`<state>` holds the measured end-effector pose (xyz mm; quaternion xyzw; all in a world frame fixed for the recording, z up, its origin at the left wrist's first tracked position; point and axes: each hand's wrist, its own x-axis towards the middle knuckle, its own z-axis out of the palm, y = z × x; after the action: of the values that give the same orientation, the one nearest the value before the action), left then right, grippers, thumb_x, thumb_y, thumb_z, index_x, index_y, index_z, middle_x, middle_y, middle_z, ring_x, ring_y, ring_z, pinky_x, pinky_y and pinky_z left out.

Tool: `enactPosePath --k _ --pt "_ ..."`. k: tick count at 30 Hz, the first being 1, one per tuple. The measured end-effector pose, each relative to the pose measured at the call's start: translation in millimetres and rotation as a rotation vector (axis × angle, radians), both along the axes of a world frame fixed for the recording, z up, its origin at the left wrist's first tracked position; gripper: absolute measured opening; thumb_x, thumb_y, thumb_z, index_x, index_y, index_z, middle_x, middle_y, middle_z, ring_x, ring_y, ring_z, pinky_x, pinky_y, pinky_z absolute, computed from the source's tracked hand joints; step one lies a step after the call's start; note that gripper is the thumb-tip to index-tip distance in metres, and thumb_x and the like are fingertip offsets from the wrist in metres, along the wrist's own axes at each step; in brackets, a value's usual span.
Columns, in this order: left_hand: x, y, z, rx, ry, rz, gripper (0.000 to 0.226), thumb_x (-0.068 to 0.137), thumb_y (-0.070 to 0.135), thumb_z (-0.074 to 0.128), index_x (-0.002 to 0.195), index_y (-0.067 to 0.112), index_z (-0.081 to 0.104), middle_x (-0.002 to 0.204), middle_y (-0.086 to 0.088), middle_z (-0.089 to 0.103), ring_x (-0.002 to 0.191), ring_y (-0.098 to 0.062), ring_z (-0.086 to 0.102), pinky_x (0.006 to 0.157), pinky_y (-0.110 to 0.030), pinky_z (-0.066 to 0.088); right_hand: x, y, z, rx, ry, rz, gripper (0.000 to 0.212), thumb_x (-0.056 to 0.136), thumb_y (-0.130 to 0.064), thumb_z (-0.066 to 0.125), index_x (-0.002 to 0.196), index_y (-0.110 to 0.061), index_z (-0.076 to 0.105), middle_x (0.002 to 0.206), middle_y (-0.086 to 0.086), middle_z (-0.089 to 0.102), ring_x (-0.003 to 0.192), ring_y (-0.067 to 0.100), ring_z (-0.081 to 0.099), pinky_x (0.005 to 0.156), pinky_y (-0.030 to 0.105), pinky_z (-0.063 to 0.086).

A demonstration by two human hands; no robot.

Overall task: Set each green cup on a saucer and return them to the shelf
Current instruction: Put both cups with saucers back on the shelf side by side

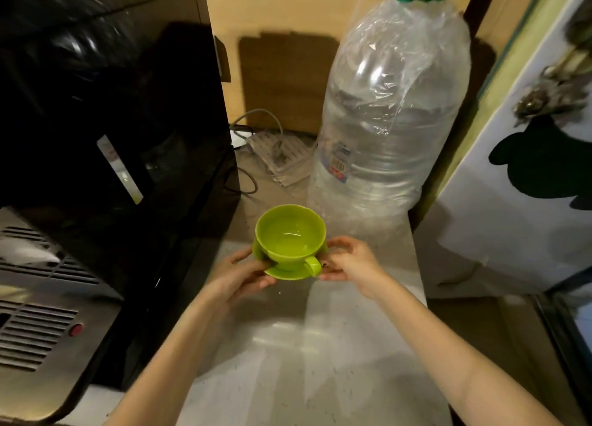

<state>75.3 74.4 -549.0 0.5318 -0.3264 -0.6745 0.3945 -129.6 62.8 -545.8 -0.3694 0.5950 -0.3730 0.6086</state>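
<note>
A green cup (pixel 290 233) stands upright on a matching green saucer (pixel 288 273), its handle pointing toward me and to the right. Both are held up above a pale counter (pixel 320 345). My left hand (pixel 238 273) grips the saucer's left edge, thumb on top. My right hand (pixel 347 260) holds the saucer's right edge beside the cup's handle. The cup looks empty inside.
A black appliance (pixel 112 121) fills the left, with a silver vented machine (pixel 38 313) in front of it. A large clear water bottle wrapped in plastic (pixel 390 121) stands just behind the cup. Cables and a power strip (pixel 278 156) lie at the back. A white fridge (pixel 528 185) is on the right.
</note>
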Motion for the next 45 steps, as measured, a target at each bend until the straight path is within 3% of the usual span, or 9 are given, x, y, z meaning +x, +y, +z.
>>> enactPosePath --k 8,11,16,19,23,29,33,37,45 --pt "-13 0 104 -0.214 0.177 -0.047 0.022 0.084 0.007 0.054 0.099 0.017 0.066 0.074 -0.009 0.072 0.061 -0.011 0.071 0.054 -0.018 0.056 -14 12 118 -0.291 -0.175 -0.049 0.009 0.082 0.005 0.058 0.084 -0.004 0.055 0.053 0.005 0.07 0.043 0.015 0.067 0.043 0.022 0.056" --pt "-19 -1 157 -0.266 0.235 -0.063 0.022 0.083 0.003 0.053 0.092 0.018 0.066 0.069 -0.005 0.075 0.06 -0.012 0.071 0.054 -0.019 0.057 -18 15 167 -0.41 -0.186 -0.065 0.007 0.083 0.003 0.058 0.081 -0.003 0.056 0.049 0.004 0.069 0.043 0.015 0.067 0.042 0.02 0.055" --pt "-27 -4 243 -0.38 0.289 -0.091 0.017 0.077 0.001 0.056 0.087 0.01 0.066 0.063 -0.01 0.074 0.05 -0.013 0.069 0.054 -0.018 0.055 -24 19 253 -0.545 -0.236 -0.087 0.012 0.083 0.004 0.056 0.095 0.006 0.054 0.047 0.004 0.069 0.04 0.014 0.065 0.04 0.019 0.053" --pt "-33 -3 294 -0.424 0.321 -0.051 0.011 0.079 -0.003 0.054 0.082 0.002 0.064 0.057 -0.014 0.071 0.044 -0.015 0.067 0.04 -0.017 0.052 -28 19 301 -0.624 -0.248 -0.115 0.017 0.085 0.005 0.054 0.101 0.011 0.056 0.047 0.006 0.069 0.04 0.016 0.066 0.038 0.019 0.052" --pt "-37 2 357 -0.551 0.316 -0.055 0.022 0.058 -0.001 0.062 0.08 -0.006 0.062 0.055 -0.02 0.069 0.041 -0.018 0.066 0.035 -0.018 0.05 -32 23 365 -0.707 -0.234 -0.102 0.004 0.084 0.008 0.054 0.084 0.009 0.057 0.046 0.008 0.068 0.04 0.017 0.066 0.037 0.018 0.051" --pt "-39 5 440 -0.692 0.342 -0.044 0.025 0.049 0.001 0.062 0.072 -0.009 0.063 0.055 -0.021 0.069 0.041 -0.019 0.066 0.037 -0.02 0.051 -29 20 448 -0.787 -0.248 -0.128 0.015 0.082 0.011 0.05 0.072 0.005 0.06 0.042 0.012 0.065 0.038 0.019 0.065 0.036 0.019 0.051" --pt "-42 1 485 -0.75 0.325 -0.03 0.019 0.055 0.0 0.062 0.072 -0.009 0.061 0.052 -0.02 0.068 0.041 -0.018 0.066 0.042 -0.021 0.054 -29 16 493 -0.828 -0.258 -0.137 0.018 0.082 0.011 0.049 0.069 0.003 0.057 0.051 0.014 0.065 0.035 0.017 0.062 0.035 0.019 0.051" --pt "-47 -10 521 -0.775 0.316 0.007 0.007 0.078 -0.001 0.058 0.078 -0.008 0.057 0.049 -0.02 0.067 0.038 -0.019 0.065 0.042 -0.022 0.052 -29 5 527 -0.833 -0.249 -0.135 0.017 0.085 0.008 0.048 0.071 0.001 0.055 0.066 0.017 0.062 0.031 0.015 0.06 0.036 0.019 0.051" --pt "-60 -62 567 -0.79 0.306 0.045 0.008 0.081 -0.004 0.055 0.083 -0.01 0.058 0.046 -0.022 0.064 0.034 -0.022 0.062 0.031 -0.023 0.048 -34 -40 571 -0.872 -0.236 -0.164 0.01 0.087 0.008 0.046 0.089 0.002 0.054 0.075 0.02 0.061 0.031 0.016 0.061 0.03 0.017 0.047"
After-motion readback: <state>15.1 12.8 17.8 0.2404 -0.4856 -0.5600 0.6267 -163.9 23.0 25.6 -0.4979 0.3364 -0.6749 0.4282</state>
